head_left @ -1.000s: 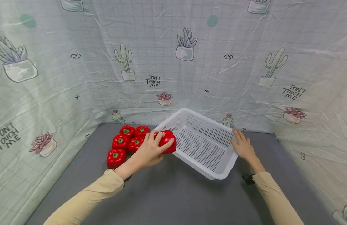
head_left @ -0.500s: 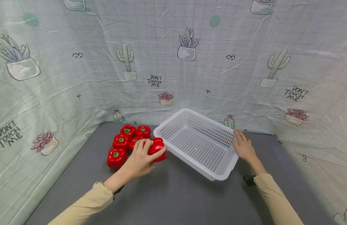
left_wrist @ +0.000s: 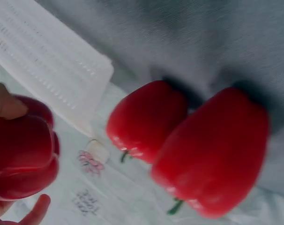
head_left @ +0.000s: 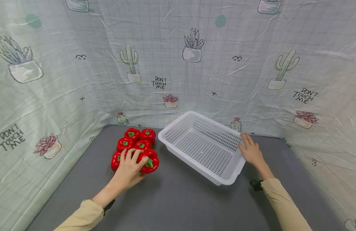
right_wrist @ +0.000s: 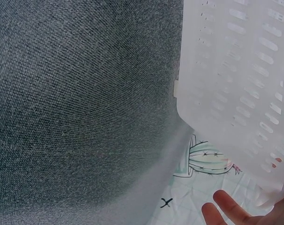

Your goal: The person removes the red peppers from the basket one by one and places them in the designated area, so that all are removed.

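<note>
My left hand point(head_left: 128, 170) grips a red bell pepper point(head_left: 151, 163), its green stem turned toward the head camera. In the left wrist view, a thumb and fingers lie around that pepper point(left_wrist: 22, 152). Other red bell peppers point(head_left: 125, 144) stand close together on the table just behind, one of them point(head_left: 115, 161) partly hidden by the hand. Two of the peppers point(left_wrist: 212, 154) fill the middle of the left wrist view. My right hand point(head_left: 251, 154) rests at the right rim of a white perforated basket point(head_left: 192, 162); its visible fingers point(right_wrist: 231, 208) are extended beside the basket wall.
The basket's bare slotted floor point(head_left: 205, 152) shows. Dark grey cloth covers the tabletop point(head_left: 178, 205). A pale printed curtain point(head_left: 178, 73) with cactus drawings surrounds the back and both sides.
My left hand has carried the pepper left and toward me, from the basket's left rim to the front of the pepper group, turning its stem into view. The right hand and basket stay put.
</note>
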`<action>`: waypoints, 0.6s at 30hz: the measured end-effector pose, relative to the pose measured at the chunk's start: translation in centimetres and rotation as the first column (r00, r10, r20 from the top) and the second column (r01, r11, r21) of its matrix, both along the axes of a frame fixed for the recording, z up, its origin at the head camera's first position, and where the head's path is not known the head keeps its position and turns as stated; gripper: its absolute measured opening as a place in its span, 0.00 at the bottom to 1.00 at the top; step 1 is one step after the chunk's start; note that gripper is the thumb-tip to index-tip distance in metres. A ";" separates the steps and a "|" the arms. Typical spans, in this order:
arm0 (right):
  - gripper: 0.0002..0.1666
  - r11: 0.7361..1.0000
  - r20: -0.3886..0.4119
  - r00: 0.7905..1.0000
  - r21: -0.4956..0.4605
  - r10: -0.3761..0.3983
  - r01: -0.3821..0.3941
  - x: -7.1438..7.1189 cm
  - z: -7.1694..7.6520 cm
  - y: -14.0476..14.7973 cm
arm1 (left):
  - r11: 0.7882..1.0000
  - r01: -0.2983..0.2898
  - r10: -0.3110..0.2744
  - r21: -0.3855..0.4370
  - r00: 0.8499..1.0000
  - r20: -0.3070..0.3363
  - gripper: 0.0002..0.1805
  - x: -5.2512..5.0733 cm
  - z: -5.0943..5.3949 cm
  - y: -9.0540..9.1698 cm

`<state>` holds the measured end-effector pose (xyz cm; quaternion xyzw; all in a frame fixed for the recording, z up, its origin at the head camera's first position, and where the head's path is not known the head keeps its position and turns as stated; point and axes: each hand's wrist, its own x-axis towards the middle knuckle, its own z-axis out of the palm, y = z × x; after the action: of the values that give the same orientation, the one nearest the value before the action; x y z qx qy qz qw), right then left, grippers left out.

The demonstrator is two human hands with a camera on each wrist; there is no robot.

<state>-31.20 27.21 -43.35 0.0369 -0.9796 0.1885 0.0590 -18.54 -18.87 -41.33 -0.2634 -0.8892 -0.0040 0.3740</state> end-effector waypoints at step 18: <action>0.33 1.000 0.010 1.000 -0.009 0.018 -0.018 0.1 -0.1 0.1 | 1.000 0.015 -0.015 0.006 0.997 0.078 0.34 0.0 -2.0 -2.0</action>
<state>-31.08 27.26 -43.42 0.0446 -0.9787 0.1936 0.0524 -18.51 -20.88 -43.35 -0.2686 -0.9012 -0.0196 0.3395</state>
